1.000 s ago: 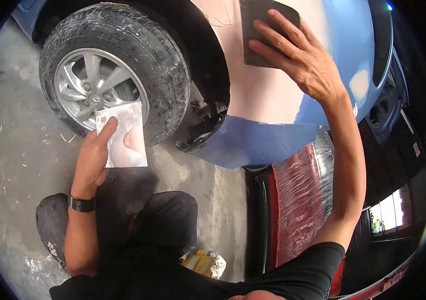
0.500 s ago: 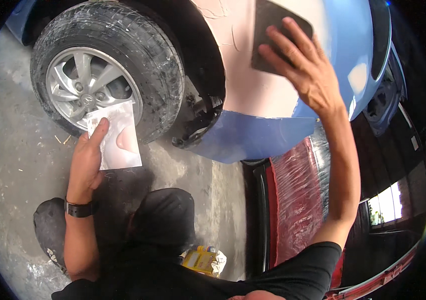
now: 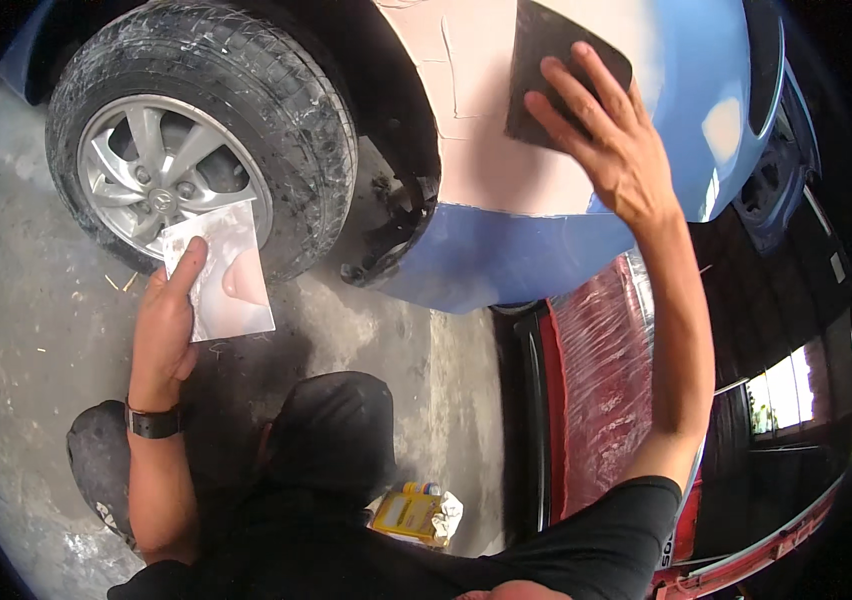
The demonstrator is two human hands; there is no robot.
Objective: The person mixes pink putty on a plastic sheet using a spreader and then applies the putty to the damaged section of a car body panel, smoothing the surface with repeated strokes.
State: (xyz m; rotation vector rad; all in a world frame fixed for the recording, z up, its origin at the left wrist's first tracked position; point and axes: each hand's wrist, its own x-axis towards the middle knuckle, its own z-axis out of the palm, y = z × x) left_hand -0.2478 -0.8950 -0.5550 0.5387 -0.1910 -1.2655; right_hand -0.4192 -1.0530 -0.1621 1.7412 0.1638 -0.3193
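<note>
My right hand (image 3: 611,135) presses a dark, flat putty spreader (image 3: 551,35) against a car's blue bumper (image 3: 506,255), its fingers spread over the sheet. Pale pink filler (image 3: 526,185) coats the panel around the spreader, with thin raised ridges left of it. In my left hand (image 3: 166,325) is a whitish mixing board (image 3: 221,318), gripped at its left edge with the thumb on top. A smooth pinkish dab of filler (image 3: 245,278) lies at the board's right side. The board is held in front of the wheel (image 3: 161,195).
The dusty tyre (image 3: 316,130) stands left of the bumper, beside the dark wheel arch. A yellow container (image 3: 408,514) with crumpled white paper (image 3: 448,517) sits on the concrete floor (image 3: 456,400) near my knee. A red panel under plastic film (image 3: 596,370) is at the right.
The view has shifted a little, so wheel and bumper appear slightly up and left. My right hand and the spreader have slid slightly down the filler. A longer ridge shows left of them.
</note>
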